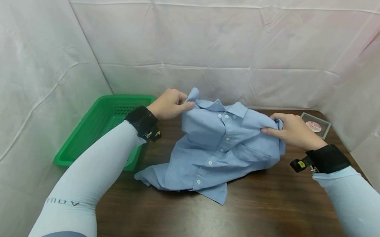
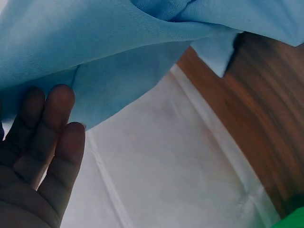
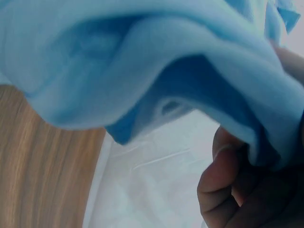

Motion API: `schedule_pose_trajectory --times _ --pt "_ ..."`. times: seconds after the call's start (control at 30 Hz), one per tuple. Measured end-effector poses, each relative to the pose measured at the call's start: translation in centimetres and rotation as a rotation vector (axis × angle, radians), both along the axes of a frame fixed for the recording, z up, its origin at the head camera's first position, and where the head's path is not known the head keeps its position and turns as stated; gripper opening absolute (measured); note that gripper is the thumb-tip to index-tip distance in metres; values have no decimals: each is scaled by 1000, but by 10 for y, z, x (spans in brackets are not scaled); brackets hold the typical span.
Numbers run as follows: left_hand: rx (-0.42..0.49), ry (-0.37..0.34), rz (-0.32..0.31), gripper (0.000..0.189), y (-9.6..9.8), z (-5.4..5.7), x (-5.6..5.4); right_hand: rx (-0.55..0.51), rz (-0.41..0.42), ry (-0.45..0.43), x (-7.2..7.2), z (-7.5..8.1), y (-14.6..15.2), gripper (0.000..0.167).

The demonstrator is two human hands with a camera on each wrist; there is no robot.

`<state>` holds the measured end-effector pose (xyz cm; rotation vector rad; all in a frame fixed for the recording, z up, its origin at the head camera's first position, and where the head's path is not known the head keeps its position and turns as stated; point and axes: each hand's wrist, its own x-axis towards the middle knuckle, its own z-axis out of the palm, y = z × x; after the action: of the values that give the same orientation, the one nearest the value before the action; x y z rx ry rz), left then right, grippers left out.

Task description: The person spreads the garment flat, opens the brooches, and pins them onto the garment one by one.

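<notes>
A light blue button-up shirt (image 1: 208, 146) is held up at its shoulders, its collar toward the back wall and its lower part on the table. My left hand (image 1: 170, 104) pinches the shoulder on the left between thumb and fingers. At the other side my right hand (image 1: 290, 131) grips the shirt near the right shoulder, with cloth bunched in the fingers. In the left wrist view, several fingers of the left hand (image 2: 42, 152) extend under the blue cloth (image 2: 118, 71). The right wrist view has curled fingers (image 3: 218, 175) against a fold of the shirt (image 3: 156, 61).
A green plastic basket (image 1: 83, 135) stands on the left of the brown wooden table (image 1: 201, 225), partly behind the left arm. At the back right corner lies a small grey-framed item (image 1: 325, 126) with a pink oval. White sheeting (image 1: 200, 40) encloses the back and sides.
</notes>
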<state>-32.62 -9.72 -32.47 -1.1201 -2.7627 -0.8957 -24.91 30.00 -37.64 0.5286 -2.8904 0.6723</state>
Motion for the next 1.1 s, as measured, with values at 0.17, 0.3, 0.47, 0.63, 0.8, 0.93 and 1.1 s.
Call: schedule_pose_trajectory --times 0.17,0.3,0.47,0.63,0.8,0.93,1.1 --pt "-30 -25 65 44 -10 -24 2 16 -14 -101 -2 -12 8 41" --pt "-85 -49 139 45 -16 -51 7 -9 5 -151 -4 -23 16 40" --pt "-157 -53 259 47 -14 -86 12 -53 18 -199 -5 -34 28 36" --pt "-245 -119 312 45 -10 -113 18 -59 16 -215 -4 -44 41 33" --pt "-321 -195 322 47 -4 -125 19 -101 -4 -194 -4 -54 54 41" --pt "-380 -231 321 49 0 -137 16 -83 -16 -200 -6 -65 67 53" --pt "-440 -272 333 49 1 -150 14 -17 -43 -278 -4 -81 76 69"
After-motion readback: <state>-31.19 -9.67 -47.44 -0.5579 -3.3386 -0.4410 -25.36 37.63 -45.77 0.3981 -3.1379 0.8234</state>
